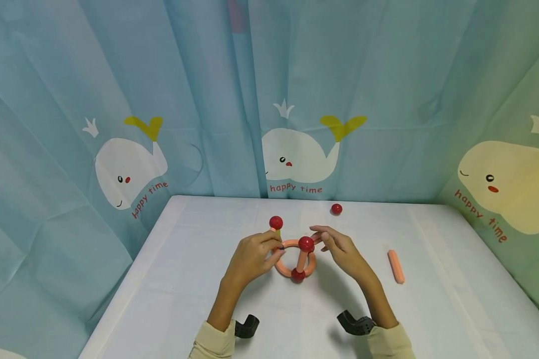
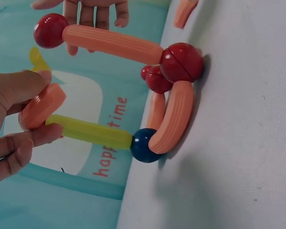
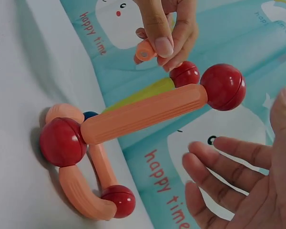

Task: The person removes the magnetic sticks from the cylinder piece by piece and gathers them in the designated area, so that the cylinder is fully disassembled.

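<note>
My left hand pinches an orange magnetic rod that looks curved, close to the top of an upright yellow rod. That yellow rod rises from a blue ball and has a red ball at its top. Low on the table lies a ring of curved orange rods joined by balls. From one red ball of the ring stands a straight orange rod, topped by another red ball. Beside that top ball my right hand is held with loosely spread fingers, gripping nothing.
A loose red ball lies near the table's back edge. To the right of my right hand is a loose orange rod. Behind the white table hangs a blue curtain with whale prints.
</note>
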The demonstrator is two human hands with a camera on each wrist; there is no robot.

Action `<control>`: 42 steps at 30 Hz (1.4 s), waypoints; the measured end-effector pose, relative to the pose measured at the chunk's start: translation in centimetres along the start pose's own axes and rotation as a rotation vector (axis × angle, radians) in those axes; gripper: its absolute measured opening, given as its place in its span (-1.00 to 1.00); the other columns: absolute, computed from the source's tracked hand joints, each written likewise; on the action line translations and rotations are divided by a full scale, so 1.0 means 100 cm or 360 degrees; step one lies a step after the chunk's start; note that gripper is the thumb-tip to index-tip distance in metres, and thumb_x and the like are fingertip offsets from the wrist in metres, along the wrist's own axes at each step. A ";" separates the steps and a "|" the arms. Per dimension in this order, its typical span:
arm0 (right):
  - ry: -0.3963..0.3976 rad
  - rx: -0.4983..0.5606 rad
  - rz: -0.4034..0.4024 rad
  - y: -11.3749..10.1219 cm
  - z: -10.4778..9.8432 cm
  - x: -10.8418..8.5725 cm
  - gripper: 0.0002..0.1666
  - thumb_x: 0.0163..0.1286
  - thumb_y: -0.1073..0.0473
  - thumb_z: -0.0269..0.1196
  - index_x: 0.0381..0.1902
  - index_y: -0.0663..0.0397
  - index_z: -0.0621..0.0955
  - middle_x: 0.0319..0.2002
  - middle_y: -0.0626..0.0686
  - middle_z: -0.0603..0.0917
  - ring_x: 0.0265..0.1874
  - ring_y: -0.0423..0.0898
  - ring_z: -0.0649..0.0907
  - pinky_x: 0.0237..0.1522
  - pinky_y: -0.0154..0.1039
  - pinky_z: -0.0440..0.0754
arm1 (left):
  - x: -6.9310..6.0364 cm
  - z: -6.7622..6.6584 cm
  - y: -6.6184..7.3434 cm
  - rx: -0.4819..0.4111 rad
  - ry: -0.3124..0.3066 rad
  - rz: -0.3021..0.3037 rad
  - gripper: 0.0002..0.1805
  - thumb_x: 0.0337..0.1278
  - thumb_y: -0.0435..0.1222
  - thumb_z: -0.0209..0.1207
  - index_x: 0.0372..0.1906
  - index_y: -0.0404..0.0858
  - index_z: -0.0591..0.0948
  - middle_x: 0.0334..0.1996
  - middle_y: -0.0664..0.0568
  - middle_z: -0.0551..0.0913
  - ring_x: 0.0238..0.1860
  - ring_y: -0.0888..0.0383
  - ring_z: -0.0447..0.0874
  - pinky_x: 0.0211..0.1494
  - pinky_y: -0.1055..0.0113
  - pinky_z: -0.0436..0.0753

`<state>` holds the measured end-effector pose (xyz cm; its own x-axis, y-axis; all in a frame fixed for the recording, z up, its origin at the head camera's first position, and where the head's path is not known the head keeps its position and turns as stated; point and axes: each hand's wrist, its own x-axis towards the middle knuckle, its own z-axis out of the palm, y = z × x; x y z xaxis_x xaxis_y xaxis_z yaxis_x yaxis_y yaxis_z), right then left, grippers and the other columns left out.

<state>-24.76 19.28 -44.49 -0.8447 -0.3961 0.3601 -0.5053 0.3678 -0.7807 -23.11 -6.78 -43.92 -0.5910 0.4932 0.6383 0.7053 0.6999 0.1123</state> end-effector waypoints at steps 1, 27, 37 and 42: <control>0.0015 0.0030 0.0000 0.001 0.001 0.000 -0.58 0.61 0.25 -0.17 0.21 0.25 0.52 -0.11 0.19 0.69 -0.12 -0.16 0.67 -0.17 -0.14 0.68 | 0.000 0.001 0.000 0.0004 0.0013 -0.0002 -0.86 0.07 -0.21 0.38 -0.27 -0.16 0.75 -0.24 0.16 0.73 -0.29 0.28 0.68 -0.17 0.45 0.65; -0.0162 0.0400 0.0119 0.033 0.026 0.055 -0.57 0.48 0.20 0.13 0.26 0.17 0.50 0.18 0.22 0.59 0.15 0.21 0.58 0.15 -0.20 0.58 | -0.006 0.018 -0.012 -0.0439 0.0204 -0.0307 -0.66 0.01 -0.43 0.37 -0.12 -0.29 0.50 0.00 -0.08 0.39 -0.28 0.18 0.68 -0.26 0.48 0.63; -0.0334 0.0602 0.0086 0.031 0.027 0.067 -0.47 0.45 0.17 0.16 0.36 0.04 0.43 0.31 0.18 0.50 0.25 0.32 0.48 0.21 0.20 0.47 | -0.007 0.028 -0.018 -0.0953 0.0421 -0.0623 -0.55 0.04 -0.40 0.38 0.04 -0.36 0.49 -0.14 -0.13 0.60 -0.17 0.07 0.71 -0.08 0.35 0.69; -0.0362 0.0627 0.0060 0.030 0.028 0.070 -0.43 0.45 0.20 0.15 0.39 0.01 0.39 0.33 0.17 0.47 0.30 0.18 0.47 0.22 0.15 0.49 | -0.010 0.034 -0.023 -0.1148 0.0505 -0.0697 -0.61 0.06 -0.35 0.38 0.00 -0.37 0.58 -0.12 -0.17 0.67 -0.17 0.00 0.74 -0.11 0.27 0.71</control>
<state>-31.66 15.29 -45.70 -0.7786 -0.5797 0.2404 -0.3317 0.0550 -0.9418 -25.43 -7.12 -47.38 -0.8040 0.0181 0.5944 0.5800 0.2445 0.7771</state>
